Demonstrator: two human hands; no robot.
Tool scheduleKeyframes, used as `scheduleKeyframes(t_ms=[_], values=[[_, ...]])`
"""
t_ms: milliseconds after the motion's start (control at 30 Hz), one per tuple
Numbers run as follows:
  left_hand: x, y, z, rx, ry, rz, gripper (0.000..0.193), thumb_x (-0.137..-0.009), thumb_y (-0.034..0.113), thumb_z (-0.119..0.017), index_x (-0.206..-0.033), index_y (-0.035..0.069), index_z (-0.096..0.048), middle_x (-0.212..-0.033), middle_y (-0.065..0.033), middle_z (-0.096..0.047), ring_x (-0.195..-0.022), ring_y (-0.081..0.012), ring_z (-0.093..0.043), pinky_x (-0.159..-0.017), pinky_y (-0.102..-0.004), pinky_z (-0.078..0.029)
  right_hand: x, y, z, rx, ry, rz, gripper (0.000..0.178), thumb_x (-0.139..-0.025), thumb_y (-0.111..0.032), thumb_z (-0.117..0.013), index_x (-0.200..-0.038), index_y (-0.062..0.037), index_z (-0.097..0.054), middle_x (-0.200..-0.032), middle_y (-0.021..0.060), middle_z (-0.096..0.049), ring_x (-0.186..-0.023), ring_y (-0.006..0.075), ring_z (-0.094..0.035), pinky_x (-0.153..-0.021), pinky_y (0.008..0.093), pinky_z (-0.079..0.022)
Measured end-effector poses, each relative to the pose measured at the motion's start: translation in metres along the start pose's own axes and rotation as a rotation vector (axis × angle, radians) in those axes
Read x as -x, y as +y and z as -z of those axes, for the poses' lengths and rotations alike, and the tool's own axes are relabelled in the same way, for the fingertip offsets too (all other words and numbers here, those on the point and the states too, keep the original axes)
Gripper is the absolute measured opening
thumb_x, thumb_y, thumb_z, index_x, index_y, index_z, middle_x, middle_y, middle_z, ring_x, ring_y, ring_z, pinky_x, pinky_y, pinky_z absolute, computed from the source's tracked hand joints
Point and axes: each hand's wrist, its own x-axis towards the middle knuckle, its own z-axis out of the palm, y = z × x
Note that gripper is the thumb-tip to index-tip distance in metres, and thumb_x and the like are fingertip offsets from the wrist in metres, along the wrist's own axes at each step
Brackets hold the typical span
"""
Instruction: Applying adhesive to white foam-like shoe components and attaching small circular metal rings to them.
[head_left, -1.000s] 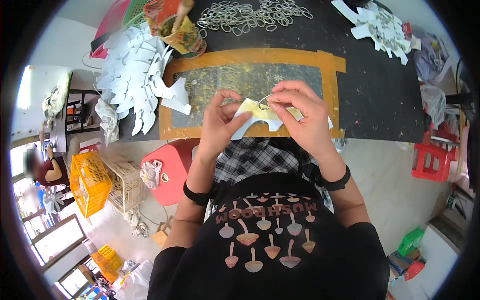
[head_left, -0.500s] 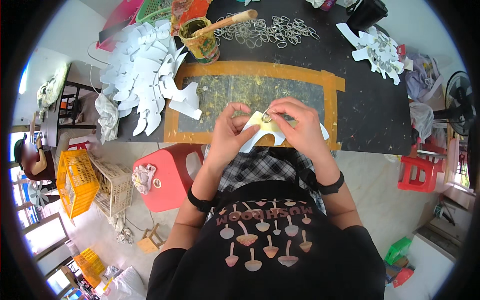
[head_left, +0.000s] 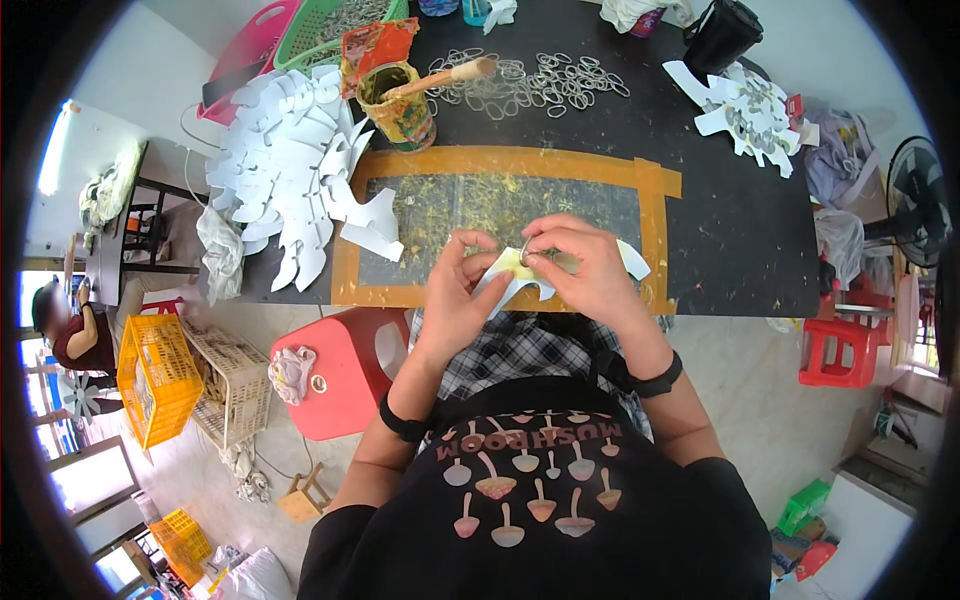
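At the near edge of the table, my left hand (head_left: 460,290) grips a white cut-out piece (head_left: 632,260) with curved notches, thumb along its near side. Yellowish glue (head_left: 509,263) coats part of its top. My right hand (head_left: 583,268) is closed in a pinch on a thin metal ring (head_left: 524,253), held against the glued area. The fingers cover much of the ring and the middle of the piece. Beneath them lies a glue-stained work board (head_left: 500,195) bordered with brown tape.
A pile of white cut-outs (head_left: 285,160) lies left, beside a glue pot (head_left: 398,118) with a brush (head_left: 445,77). Several metal rings (head_left: 575,85) are scattered behind. More pieces with rings (head_left: 752,115) sit far right. A red stool (head_left: 330,375) stands left of me; a person (head_left: 85,335) sits farther left.
The ring has gone lower onto the glued area and now shows more edge-on. My right fingers have closed in over it. The whole view has shifted slightly.
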Motion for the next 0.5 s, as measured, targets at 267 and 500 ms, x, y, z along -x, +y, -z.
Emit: scheduleKeyframes(t_ms=[267, 500], values=[[0.016, 0.026, 0.000, -0.245, -0.049, -0.080, 0.050, -0.079, 0.005, -0.075, -0.117, 0.001, -0.042, -0.109, -0.0147, -0.064, -0.098, -0.0201, -0.063, -0.081, -0.0321, -0.050, -0.004, 0.012, -0.012, 0.021, -0.124, -0.083, 0.006, -0.076, -0.001, -0.065, -0.080, -0.0002, -0.061, -0.098, 0.0110, -0.062, -0.084, 0.0302, -0.062, -0.073, 0.0362, -0.050], [-0.019, 0.000, 0.014, -0.974, -0.066, -0.528, 0.046, -0.071, 0.006, -0.074, -0.112, 0.007, -0.053, -0.109, -0.0047, -0.061, -0.111, -0.0271, -0.054, -0.106, -0.0522, -0.026, -0.008, 0.009, -0.015, 0.335, -0.143, 0.117, 0.005, -0.074, -0.003, -0.064, -0.078, -0.0036, -0.061, -0.087, 0.0077, -0.051, -0.086, 0.0272, -0.052, -0.076, 0.0388, -0.042]])
